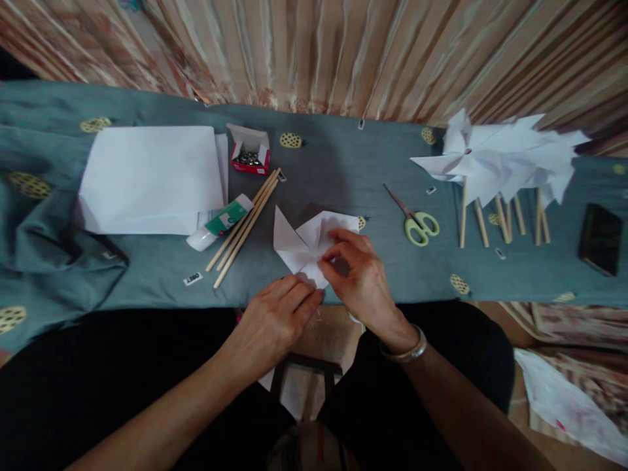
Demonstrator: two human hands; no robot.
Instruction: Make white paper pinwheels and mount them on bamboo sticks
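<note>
A white paper pinwheel (289, 243) with folded blades lies at the front edge of the cloth-covered table, between my hands. My left hand (275, 314) is closed at its lower edge, fingertips pressed on the paper. From the right, my right hand (358, 275) pinches the paper near the middle, thumb and forefinger together; whether something small sits between them is hidden. To the left lie several wooden sticks (245, 229) and a glue tube (220, 222) with a green label. Green-handled scissors (417, 226) rest to the right.
A stack of white paper (152, 176) lies at the left, beside an open red box (250, 157) of small metal pins. Several finished pinwheels on sticks (510, 157) overlap at the right. Near the right end is a dark phone (601, 239). A pleated curtain (314, 52) hangs behind.
</note>
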